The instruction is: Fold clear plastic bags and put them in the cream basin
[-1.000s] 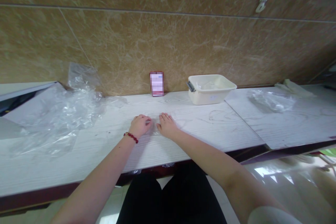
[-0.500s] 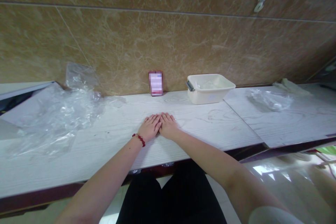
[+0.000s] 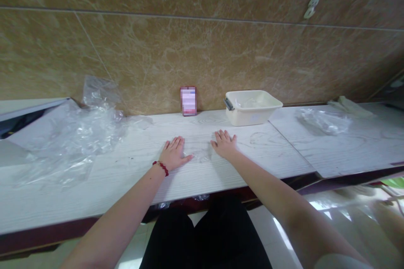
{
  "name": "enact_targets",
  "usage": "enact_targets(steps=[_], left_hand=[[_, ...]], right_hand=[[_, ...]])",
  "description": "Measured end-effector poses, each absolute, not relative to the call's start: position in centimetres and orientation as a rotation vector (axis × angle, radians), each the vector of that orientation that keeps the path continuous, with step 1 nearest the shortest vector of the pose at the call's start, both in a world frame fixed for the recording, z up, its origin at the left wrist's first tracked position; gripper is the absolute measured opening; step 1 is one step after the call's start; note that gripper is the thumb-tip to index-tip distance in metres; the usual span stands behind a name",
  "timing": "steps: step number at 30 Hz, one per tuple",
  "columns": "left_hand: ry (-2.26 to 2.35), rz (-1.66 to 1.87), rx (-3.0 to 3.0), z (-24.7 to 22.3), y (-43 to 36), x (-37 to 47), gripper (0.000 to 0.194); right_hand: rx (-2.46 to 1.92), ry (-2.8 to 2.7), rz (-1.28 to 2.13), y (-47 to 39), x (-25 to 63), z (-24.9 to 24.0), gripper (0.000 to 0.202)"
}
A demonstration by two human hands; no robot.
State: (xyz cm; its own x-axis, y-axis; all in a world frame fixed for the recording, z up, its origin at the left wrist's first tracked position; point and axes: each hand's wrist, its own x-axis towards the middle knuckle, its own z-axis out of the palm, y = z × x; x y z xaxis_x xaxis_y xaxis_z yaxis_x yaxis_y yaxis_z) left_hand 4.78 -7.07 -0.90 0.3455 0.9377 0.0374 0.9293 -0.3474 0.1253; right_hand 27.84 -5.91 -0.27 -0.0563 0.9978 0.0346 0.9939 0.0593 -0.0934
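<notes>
My left hand [image 3: 173,153] lies flat on the white wood-grain tabletop [image 3: 195,176], fingers spread and thumb pointing right. A red bead bracelet [image 3: 161,167] circles that wrist. To its right, my right hand [image 3: 224,144] also rests palm down with the fingers apart. Between the two lies a small clear plastic bag [image 3: 201,156], hard to make out against the white surface; my left thumb reaches its edge. Neither hand grips anything.
A phone [image 3: 188,101] leans upright against the tiled wall [image 3: 151,59]. Right of it stands a cream plastic bin [image 3: 252,118] with clear plastic inside. Crumpled clear bags [image 3: 78,138] heap up at the left, others [image 3: 325,122] at the right, near a pale cloth [image 3: 355,107].
My hands, side by side and touching before, have slid apart, the left one leftward and the right one rightward. The clear bag now shows between them.
</notes>
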Motion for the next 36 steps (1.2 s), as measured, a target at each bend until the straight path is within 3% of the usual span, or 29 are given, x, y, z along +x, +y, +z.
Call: enact_targets(steps=[9,36], left_hand=[[1.547,0.278,2.629,0.0,-10.0,5.6,0.073],[1.516,0.269,2.58,-0.1,-12.9,8.9,0.061]], right_hand=[[-1.204,-2.713,-0.226,-11.2,28.2,2.9,0.022],[-0.876,-2.963,-0.399,-10.6,28.0,3.6,0.02]])
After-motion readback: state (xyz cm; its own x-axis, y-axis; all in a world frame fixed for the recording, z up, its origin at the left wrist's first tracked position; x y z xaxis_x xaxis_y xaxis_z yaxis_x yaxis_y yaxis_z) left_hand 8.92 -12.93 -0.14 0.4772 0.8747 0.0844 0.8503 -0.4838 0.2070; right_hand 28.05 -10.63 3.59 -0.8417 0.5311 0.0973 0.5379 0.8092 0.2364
